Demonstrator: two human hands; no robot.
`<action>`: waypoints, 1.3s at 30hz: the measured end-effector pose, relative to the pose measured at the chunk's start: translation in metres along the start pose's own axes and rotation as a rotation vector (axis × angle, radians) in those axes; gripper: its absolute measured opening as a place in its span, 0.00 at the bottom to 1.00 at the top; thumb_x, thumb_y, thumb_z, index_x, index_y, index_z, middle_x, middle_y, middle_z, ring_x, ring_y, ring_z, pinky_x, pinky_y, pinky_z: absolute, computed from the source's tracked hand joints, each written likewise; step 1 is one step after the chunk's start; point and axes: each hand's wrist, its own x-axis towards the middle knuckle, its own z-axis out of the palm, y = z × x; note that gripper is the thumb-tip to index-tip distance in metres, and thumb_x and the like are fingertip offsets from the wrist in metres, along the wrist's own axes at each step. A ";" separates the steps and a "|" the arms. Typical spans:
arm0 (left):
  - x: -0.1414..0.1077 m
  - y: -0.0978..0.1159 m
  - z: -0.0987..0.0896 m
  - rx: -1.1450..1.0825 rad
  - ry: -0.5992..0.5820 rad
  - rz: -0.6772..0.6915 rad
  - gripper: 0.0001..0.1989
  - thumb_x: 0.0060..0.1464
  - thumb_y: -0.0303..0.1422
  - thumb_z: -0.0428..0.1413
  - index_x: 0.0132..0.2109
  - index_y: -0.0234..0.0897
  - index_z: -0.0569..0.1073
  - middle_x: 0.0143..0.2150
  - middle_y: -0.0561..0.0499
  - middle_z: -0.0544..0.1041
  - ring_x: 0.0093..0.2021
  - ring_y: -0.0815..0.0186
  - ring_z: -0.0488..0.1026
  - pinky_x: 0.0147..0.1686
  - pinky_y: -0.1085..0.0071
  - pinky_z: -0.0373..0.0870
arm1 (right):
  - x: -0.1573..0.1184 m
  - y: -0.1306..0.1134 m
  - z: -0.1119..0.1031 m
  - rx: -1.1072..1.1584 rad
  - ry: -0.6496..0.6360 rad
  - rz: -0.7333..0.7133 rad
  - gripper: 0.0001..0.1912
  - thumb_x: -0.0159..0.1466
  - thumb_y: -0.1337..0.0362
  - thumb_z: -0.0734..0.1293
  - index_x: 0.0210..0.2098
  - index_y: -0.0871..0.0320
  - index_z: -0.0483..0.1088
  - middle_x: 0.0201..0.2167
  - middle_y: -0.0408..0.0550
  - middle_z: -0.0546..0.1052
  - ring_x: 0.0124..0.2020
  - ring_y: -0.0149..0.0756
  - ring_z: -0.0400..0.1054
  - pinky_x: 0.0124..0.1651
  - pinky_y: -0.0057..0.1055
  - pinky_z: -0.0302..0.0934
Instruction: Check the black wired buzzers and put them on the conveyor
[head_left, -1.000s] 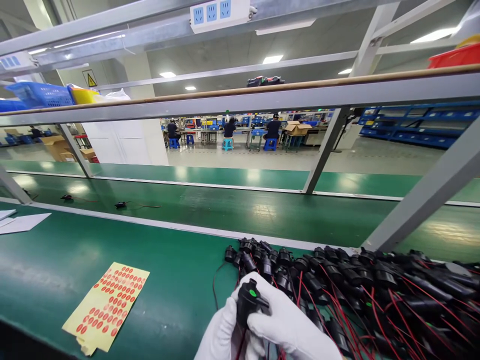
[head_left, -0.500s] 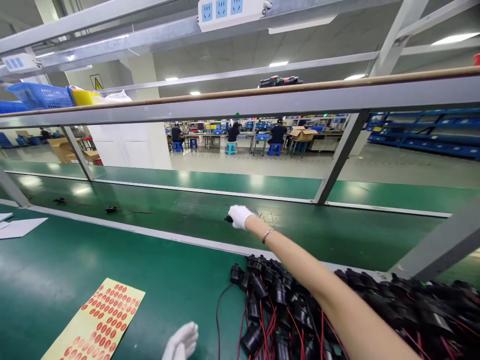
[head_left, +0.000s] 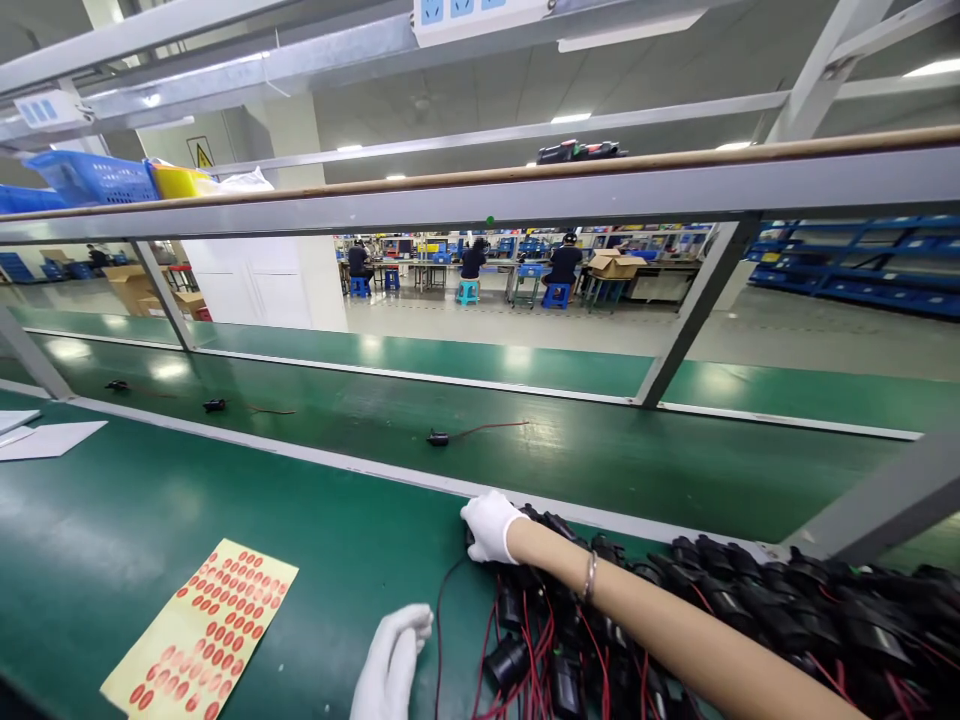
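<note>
My right hand [head_left: 491,527], in a white glove, has its fingers closed round a small black cylindrical part with a wire at the left corner of a pile. The held part is mostly hidden under the glove. More black cylindrical parts [head_left: 506,660] with red and black wires lie heaped under and beside my right forearm. My left hand [head_left: 394,660], also gloved in white, hovers at the lower middle with its fingers extended and slightly bent, holding nothing I can see. Left of it lies a yellowish sheet [head_left: 169,665] of red oval stickers.
Beyond a pale rail [head_left: 330,457], a single black wired part [head_left: 438,438] lies on the green belt, with two others farther left. White papers [head_left: 56,440] rest at the left. Metal posts [head_left: 694,310] hold a shelf overhead. People sit in the distance.
My right hand has let go of a black part on the belt and come back to the pile. My left hand has risen slightly and moved right.
</note>
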 end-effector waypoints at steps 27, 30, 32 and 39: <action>-0.059 0.097 0.071 -1.159 -0.798 -0.791 0.25 0.46 0.47 0.70 0.37 0.27 0.75 0.24 0.55 0.73 0.19 0.78 0.60 0.23 0.79 0.51 | -0.185 -0.020 -0.004 0.944 0.348 -0.302 0.34 0.72 0.44 0.51 0.63 0.59 0.68 0.55 0.58 0.78 0.55 0.49 0.73 0.59 0.47 0.64; -0.062 0.099 0.072 -1.159 -0.802 -0.790 0.26 0.46 0.47 0.70 0.37 0.27 0.74 0.23 0.56 0.71 0.19 0.78 0.59 0.24 0.79 0.50 | -0.188 -0.022 -0.004 0.998 0.348 -0.302 0.36 0.71 0.42 0.51 0.61 0.61 0.69 0.54 0.60 0.77 0.55 0.51 0.72 0.60 0.50 0.63; -0.062 0.098 0.074 -1.119 -0.794 -0.764 0.27 0.47 0.51 0.68 0.34 0.29 0.73 0.22 0.57 0.68 0.18 0.78 0.56 0.24 0.78 0.49 | -0.188 -0.024 -0.006 1.042 0.330 -0.294 0.33 0.68 0.44 0.55 0.61 0.61 0.69 0.51 0.59 0.79 0.51 0.52 0.74 0.56 0.49 0.66; -0.062 0.087 0.080 -0.924 -0.725 -0.672 0.29 0.49 0.59 0.61 0.31 0.33 0.71 0.18 0.60 0.60 0.18 0.76 0.51 0.22 0.76 0.47 | -0.192 -0.043 -0.014 1.040 0.244 -0.118 0.37 0.53 0.66 0.63 0.63 0.55 0.64 0.33 0.46 0.82 0.36 0.45 0.77 0.44 0.40 0.71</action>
